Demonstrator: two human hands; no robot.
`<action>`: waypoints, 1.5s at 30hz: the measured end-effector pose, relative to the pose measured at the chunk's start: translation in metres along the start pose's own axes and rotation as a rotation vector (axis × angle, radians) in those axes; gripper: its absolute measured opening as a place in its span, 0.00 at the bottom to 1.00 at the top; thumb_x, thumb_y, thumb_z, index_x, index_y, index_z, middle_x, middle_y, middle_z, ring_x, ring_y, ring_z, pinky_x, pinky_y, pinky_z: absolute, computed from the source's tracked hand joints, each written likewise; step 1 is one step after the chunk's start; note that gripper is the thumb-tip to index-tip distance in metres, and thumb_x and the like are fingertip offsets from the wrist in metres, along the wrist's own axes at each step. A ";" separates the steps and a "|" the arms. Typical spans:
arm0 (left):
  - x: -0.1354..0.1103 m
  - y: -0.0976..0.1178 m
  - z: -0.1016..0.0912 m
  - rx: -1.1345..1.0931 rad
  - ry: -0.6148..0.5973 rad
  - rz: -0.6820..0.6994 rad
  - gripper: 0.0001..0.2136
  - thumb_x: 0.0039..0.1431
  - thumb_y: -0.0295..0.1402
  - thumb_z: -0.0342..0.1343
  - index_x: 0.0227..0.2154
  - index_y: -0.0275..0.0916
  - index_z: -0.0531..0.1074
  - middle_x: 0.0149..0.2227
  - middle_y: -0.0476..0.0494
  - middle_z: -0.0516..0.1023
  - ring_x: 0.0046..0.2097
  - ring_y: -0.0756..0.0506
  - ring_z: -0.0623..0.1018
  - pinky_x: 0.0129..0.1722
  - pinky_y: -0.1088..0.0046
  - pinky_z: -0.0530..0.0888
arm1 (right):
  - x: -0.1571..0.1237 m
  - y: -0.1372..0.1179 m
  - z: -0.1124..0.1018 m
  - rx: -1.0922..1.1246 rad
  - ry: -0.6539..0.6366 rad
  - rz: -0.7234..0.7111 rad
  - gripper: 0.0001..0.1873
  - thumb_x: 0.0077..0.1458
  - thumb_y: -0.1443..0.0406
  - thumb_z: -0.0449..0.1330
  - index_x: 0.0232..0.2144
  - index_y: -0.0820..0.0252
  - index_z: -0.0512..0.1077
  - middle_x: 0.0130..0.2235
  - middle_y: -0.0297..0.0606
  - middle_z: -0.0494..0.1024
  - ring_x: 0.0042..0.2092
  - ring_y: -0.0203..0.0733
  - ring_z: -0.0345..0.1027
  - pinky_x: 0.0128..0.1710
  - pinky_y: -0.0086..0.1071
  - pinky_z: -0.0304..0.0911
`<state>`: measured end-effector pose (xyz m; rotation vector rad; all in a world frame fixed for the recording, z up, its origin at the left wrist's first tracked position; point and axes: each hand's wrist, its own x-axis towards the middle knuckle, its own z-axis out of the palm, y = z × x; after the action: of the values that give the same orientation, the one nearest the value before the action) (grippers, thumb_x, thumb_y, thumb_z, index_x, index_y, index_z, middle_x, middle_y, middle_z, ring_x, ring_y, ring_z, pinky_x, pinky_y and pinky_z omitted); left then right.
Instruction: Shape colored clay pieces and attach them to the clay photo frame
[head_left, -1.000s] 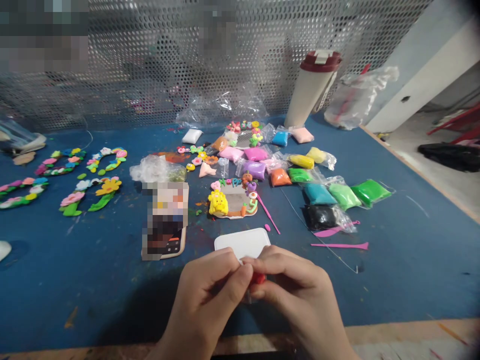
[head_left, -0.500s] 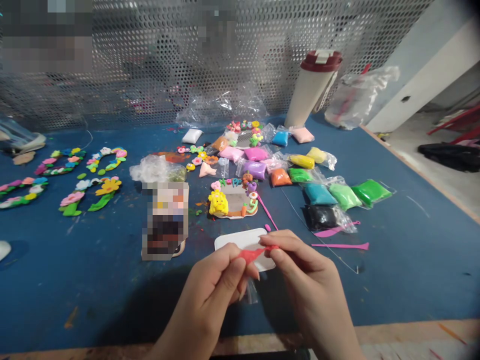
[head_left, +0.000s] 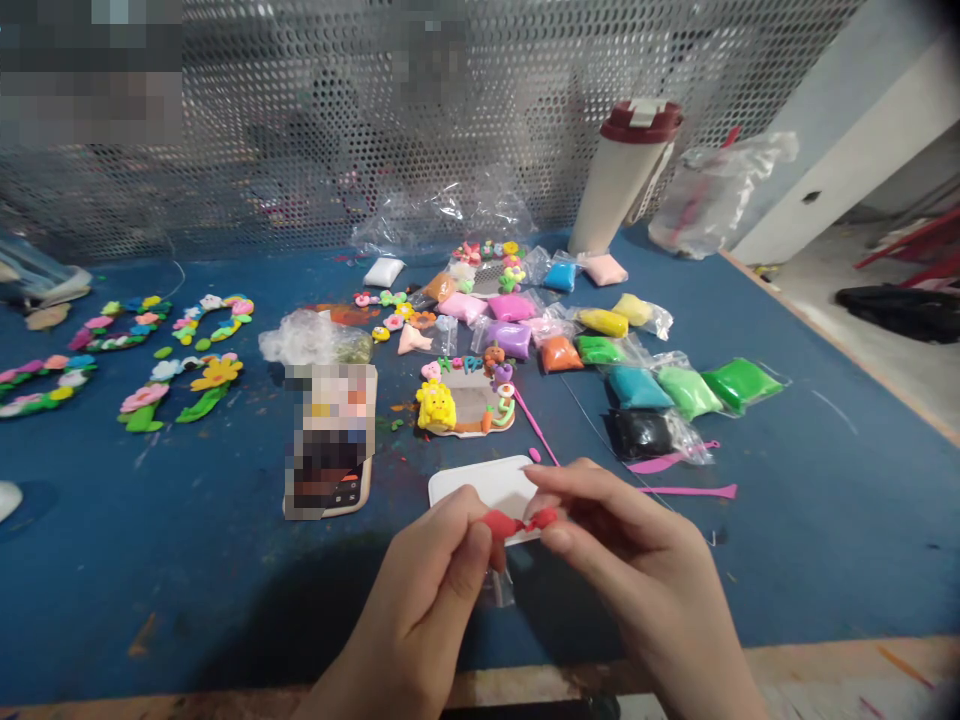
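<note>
Both my hands pinch one lump of red clay (head_left: 517, 522) just above a white rectangular board (head_left: 484, 482) near the table's front edge. My left hand (head_left: 439, 590) grips the left end with thumb and fingers closed. My right hand (head_left: 622, 540) grips the right end, fingers curled. A small clear plastic wrapper (head_left: 501, 588) hangs below between the hands.
Beyond the white board lie a decorated clay frame (head_left: 466, 405), a phone (head_left: 334, 440), pink modelling tools (head_left: 679, 490) and several bagged clay colours (head_left: 686, 390) on the blue table (head_left: 825, 520). Flower-covered clay shapes (head_left: 180, 385) lie left. A tumbler (head_left: 622, 175) stands by the mesh wall.
The hands first pressed together on the red clay, then pulled it out into a strip, and now have drawn close again with the clay bunched between them.
</note>
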<state>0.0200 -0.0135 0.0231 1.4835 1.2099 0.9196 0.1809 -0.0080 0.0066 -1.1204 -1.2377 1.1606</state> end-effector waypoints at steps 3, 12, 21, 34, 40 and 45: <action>0.003 -0.002 -0.002 0.110 -0.092 0.128 0.14 0.67 0.35 0.43 0.25 0.41 0.64 0.25 0.50 0.68 0.26 0.49 0.68 0.26 0.75 0.66 | 0.005 -0.007 -0.002 -0.134 -0.124 -0.052 0.12 0.52 0.68 0.66 0.38 0.47 0.79 0.29 0.28 0.76 0.30 0.31 0.69 0.31 0.23 0.65; 0.001 -0.007 -0.001 0.238 -0.082 0.138 0.13 0.69 0.32 0.40 0.27 0.41 0.62 0.27 0.50 0.67 0.28 0.50 0.68 0.28 0.74 0.64 | 0.001 -0.005 0.002 -0.165 -0.110 0.006 0.07 0.59 0.67 0.58 0.28 0.55 0.70 0.28 0.28 0.72 0.30 0.31 0.66 0.31 0.23 0.60; 0.007 -0.013 0.001 0.308 -0.122 0.090 0.12 0.67 0.39 0.45 0.27 0.41 0.60 0.25 0.52 0.65 0.25 0.50 0.65 0.24 0.74 0.60 | 0.003 0.008 0.004 0.366 -0.188 0.391 0.12 0.58 0.56 0.60 0.29 0.58 0.68 0.24 0.28 0.67 0.28 0.32 0.60 0.30 0.26 0.55; 0.002 -0.010 -0.001 0.173 -0.074 -0.059 0.16 0.67 0.38 0.44 0.26 0.40 0.70 0.17 0.53 0.66 0.19 0.52 0.66 0.20 0.79 0.61 | 0.007 0.009 -0.001 0.226 0.017 0.253 0.10 0.59 0.58 0.59 0.29 0.57 0.70 0.30 0.32 0.73 0.32 0.34 0.66 0.33 0.26 0.62; 0.005 -0.005 0.001 0.064 0.000 -0.233 0.13 0.57 0.42 0.56 0.23 0.39 0.74 0.13 0.52 0.70 0.18 0.50 0.69 0.20 0.77 0.62 | 0.003 0.008 -0.002 0.298 0.009 0.272 0.07 0.55 0.61 0.64 0.29 0.57 0.73 0.29 0.32 0.77 0.31 0.34 0.71 0.34 0.26 0.65; 0.007 -0.001 0.002 -0.014 0.033 -0.348 0.16 0.53 0.42 0.60 0.17 0.39 0.67 0.11 0.53 0.67 0.15 0.51 0.66 0.19 0.78 0.60 | 0.002 0.010 -0.001 0.269 0.011 0.266 0.07 0.53 0.61 0.65 0.28 0.57 0.73 0.28 0.31 0.77 0.31 0.33 0.70 0.32 0.26 0.65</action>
<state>0.0227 -0.0073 0.0213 1.1997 1.4274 0.7156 0.1815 -0.0049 -0.0029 -1.1062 -0.9091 1.4709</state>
